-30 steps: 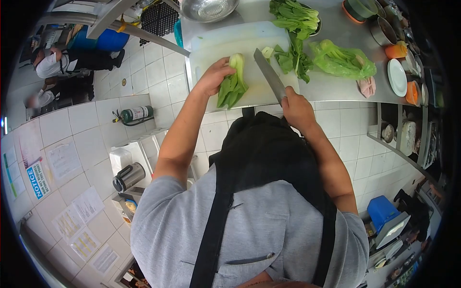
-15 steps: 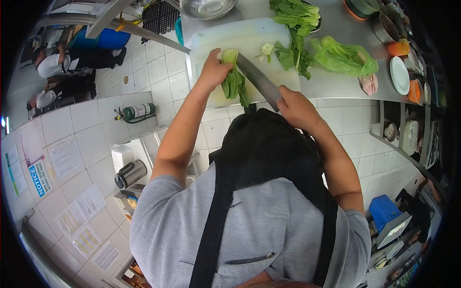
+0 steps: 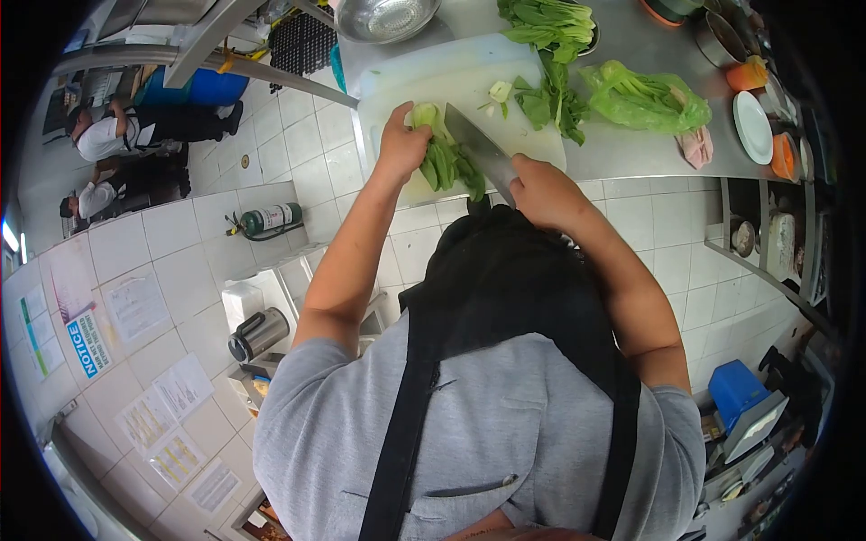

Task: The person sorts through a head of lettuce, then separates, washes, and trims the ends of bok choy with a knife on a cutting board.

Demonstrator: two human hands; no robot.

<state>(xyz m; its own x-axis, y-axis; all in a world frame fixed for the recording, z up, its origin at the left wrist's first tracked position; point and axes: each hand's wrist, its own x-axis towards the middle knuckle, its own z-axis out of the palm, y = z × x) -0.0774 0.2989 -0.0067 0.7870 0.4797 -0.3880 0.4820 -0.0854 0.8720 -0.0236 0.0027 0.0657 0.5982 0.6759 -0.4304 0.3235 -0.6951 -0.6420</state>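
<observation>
My left hand holds a leafy green bunch by its pale stem end on the white cutting board. The fingers of my right hand are wrapped round the handle of a large knife. Its blade lies slantwise over the board, right beside the bunch, with the tip pointing up and left. Small pale cut pieces rest on the board to the right of the blade. Further right, loose green leaves hang over the board's edge.
On the steel counter are a metal colander, more leafy greens, a green plastic bag of greens, a pink cloth and a white plate. Two people stand at the far left.
The knife blade has turned a little and shows more of its flat side. My right hand has shifted slightly left, and the bunch's leaves have spread. The whole view has moved slightly.
</observation>
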